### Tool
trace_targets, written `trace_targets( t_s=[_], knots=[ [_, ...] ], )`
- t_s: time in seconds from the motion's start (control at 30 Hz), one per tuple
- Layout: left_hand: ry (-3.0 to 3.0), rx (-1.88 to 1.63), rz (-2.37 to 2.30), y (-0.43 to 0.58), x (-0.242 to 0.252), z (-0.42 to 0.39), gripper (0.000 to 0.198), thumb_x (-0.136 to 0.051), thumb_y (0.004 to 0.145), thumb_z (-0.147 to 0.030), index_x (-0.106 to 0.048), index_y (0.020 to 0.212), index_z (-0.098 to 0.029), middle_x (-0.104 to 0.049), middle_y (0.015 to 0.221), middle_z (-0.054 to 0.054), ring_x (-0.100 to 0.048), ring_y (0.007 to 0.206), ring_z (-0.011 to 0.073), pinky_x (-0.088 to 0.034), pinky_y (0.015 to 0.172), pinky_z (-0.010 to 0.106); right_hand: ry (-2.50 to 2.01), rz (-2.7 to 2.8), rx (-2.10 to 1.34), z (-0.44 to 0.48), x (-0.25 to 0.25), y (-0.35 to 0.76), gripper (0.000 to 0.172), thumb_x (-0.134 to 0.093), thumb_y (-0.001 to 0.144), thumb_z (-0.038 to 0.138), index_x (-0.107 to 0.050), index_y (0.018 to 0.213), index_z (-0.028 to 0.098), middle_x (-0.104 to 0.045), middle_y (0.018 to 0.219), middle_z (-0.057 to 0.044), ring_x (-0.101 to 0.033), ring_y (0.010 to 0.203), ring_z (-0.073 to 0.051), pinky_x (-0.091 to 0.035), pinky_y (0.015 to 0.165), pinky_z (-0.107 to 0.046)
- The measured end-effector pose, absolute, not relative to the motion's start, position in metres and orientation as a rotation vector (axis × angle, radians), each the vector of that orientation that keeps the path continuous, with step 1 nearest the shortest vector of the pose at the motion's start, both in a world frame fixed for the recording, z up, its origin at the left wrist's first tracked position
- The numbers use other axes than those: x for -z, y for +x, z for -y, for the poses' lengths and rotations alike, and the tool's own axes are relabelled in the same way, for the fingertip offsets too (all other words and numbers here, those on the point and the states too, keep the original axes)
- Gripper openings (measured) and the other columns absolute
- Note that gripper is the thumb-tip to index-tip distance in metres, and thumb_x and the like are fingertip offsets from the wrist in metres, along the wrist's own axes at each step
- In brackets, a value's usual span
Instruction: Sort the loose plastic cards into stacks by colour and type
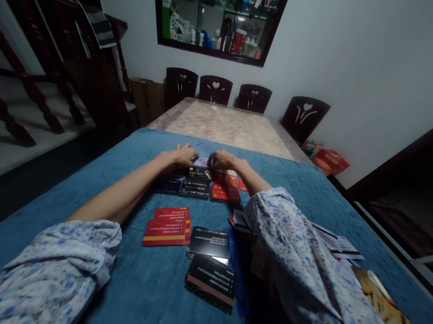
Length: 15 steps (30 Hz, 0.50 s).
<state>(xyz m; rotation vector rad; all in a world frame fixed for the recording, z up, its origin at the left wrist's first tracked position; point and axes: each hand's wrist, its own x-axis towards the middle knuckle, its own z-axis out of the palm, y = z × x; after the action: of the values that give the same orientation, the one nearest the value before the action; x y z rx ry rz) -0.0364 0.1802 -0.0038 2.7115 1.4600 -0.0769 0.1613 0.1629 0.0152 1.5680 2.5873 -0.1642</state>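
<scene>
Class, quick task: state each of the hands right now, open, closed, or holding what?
Left hand: closed, pinching the left end of the small card.
Right hand: closed, pinching the right end of the same small card.

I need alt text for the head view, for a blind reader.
The left hand and right hand touch one small card among red cards and black cards on a blue cloth. Four chairs stand beyond the table.

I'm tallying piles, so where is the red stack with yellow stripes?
In the head view the red stack lies on the blue cloth, left of centre, close beside the left forearm, with a black card just right of it.
</scene>
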Motion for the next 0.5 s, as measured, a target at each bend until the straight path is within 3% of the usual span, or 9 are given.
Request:
trace_targets(
  t_s=[0.13, 0.27, 0.5],
  knots=[
    [2.712, 0.045, -1.436, -0.0374, 0.0019, -0.1780, 0.042, -0.059, 0.080, -0.028, -0.069, 0.121, -0.028, -0.072, 0.115, 0.011, -0.048, 0.120, 0.0357, -0.038, 0.101, 0.055, 1.567, -2.595, 0.162, -0.1619, -0.0160, 0.1623, 0.035, -0.070, 0.089, 0.031, -0.074, 0.122, 0.023, -0.076, 0.115, -0.008, -0.071, 0.099, -0.019, -0.048, 0.074, -0.020],
    [2.713, 0.063, -1.437, -0.0376, 0.0006, -0.1771, 0.043, -0.057, 0.080, -0.029, -0.070, 0.121, -0.030, -0.072, 0.114, 0.008, -0.050, 0.119, 0.0329, -0.041, 0.102, 0.050, 1.590, -2.595, 0.157, -0.1627, -0.0154, 0.1633, 0.037, -0.071, 0.087, 0.034, -0.074, 0.123, 0.024, -0.076, 0.115, -0.007, -0.071, 0.099, -0.019, -0.049, 0.076, -0.022],
    [2.707, 0.069, -1.443, -0.0372, 0.0004, -0.1756, 0.046, -0.053, 0.082, -0.025, -0.070, 0.125, -0.029, -0.070, 0.123, 0.009, -0.049, 0.123, 0.0339, -0.040, 0.105, 0.052, 1.568, -2.598, 0.158, -0.1652, -0.0144, 0.1639, 0.035, -0.070, 0.088, 0.031, -0.074, 0.122, 0.023, -0.076, 0.118, -0.007, -0.070, 0.100, -0.019, -0.048, 0.075, -0.021]
  ],
)
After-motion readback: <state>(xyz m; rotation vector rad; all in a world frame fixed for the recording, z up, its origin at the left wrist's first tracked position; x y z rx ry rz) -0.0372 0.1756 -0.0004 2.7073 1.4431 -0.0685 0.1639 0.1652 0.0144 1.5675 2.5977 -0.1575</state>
